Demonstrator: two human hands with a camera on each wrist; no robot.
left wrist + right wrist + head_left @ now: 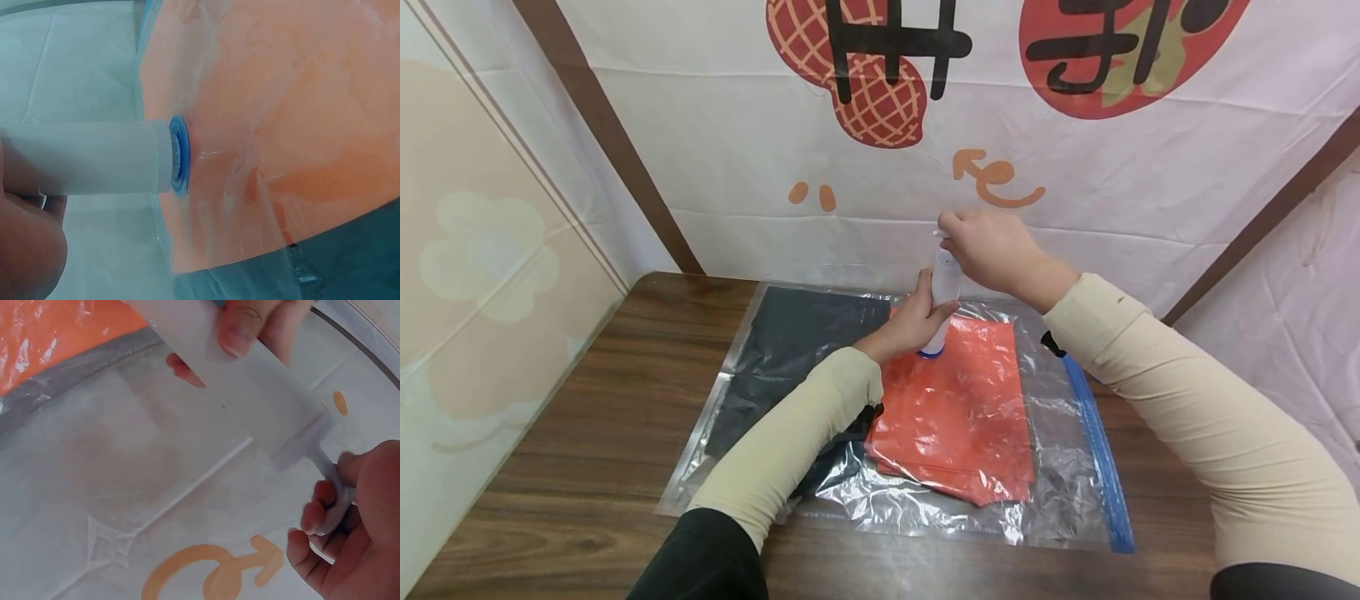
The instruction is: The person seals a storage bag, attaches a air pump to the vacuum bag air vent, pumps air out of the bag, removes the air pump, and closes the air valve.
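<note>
A white hand pump (946,279) stands on a clear vacuum storage bag (1063,483). My left hand (913,321) wraps round the pump's barrel. At the top, my right hand (996,254) grips the pump's handle (340,497), fingers curled round it in the right wrist view. The handle sits close to the barrel's end cap (306,442). In the left wrist view the barrel's lower end meets a round blue valve (181,156) on the bag. Inside the bag lie a folded orange fabric (955,417) and a dark fabric (816,333).
The bag lies on a brown wooden table (580,417), its blue zip edge (1101,467) on the right. Behind the table hangs a white printed cloth (722,150). Another pale cloth (490,333) borders the table on the left.
</note>
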